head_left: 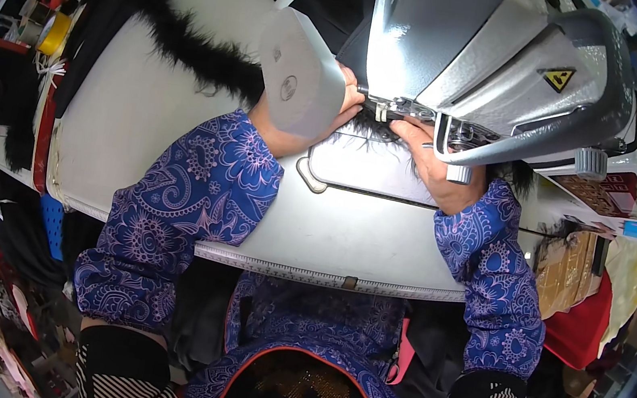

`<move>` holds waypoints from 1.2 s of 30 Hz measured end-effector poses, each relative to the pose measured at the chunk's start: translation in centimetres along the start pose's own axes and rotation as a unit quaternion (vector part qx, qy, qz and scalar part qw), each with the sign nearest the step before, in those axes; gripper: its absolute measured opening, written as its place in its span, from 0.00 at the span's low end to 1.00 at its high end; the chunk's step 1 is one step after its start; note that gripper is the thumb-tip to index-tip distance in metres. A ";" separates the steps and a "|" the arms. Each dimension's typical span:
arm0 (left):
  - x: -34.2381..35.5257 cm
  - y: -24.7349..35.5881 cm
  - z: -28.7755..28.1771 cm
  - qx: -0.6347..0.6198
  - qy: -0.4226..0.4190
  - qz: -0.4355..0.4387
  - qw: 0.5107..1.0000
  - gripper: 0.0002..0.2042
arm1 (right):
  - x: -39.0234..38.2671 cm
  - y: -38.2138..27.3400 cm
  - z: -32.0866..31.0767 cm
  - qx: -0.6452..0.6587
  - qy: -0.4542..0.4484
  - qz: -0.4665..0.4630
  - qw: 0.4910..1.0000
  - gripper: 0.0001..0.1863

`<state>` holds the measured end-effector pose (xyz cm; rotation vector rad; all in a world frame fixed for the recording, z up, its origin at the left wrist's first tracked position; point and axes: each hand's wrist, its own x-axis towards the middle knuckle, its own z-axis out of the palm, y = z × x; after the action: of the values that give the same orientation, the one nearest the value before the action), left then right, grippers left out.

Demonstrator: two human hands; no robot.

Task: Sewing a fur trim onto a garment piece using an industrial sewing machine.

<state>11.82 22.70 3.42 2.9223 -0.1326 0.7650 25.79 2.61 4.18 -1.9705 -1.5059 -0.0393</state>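
A long strip of black fur trim (194, 43) runs in from the left, behind the round-ended grey lamp head (297, 74), to the needle area of a sewing machine (510, 55). My left hand (347, 104) is closed on the trim just left of the presser foot (382, 110); the lamp head hides much of this hand. My right hand (438, 171) pinches the fur at the right of the foot, its thumb and fingertips close to the needle. Part of that hand is behind the machine's guard bar (504, 156). More black fur shows beyond the right wrist.
A ruler strip (324, 273) edges the front of the pale table (180, 139). Black cloth (118, 0) lies at the far left, beside a yellow tape roll (54, 33). At the right are a cardboard piece (565, 270) and red cloth (582, 322).
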 end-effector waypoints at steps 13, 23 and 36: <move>-0.2 -0.1 0.9 0.007 0.029 -0.024 0.999 0.07 | 0.2 0.4 0.0 0.020 -0.008 0.036 0.999 0.08; -1.3 1.9 -1.4 -0.134 0.034 0.028 0.990 0.11 | -1.3 -1.3 -1.9 -0.102 -0.025 -0.199 0.974 0.12; -6.1 -11.3 -2.0 0.099 0.073 -0.290 0.949 0.19 | -4.0 -1.3 -1.6 -0.054 0.010 -0.218 0.974 0.16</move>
<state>6.78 34.45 1.12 2.8122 0.8202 0.9127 23.81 -1.47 4.50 -1.6749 -1.9296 -0.3324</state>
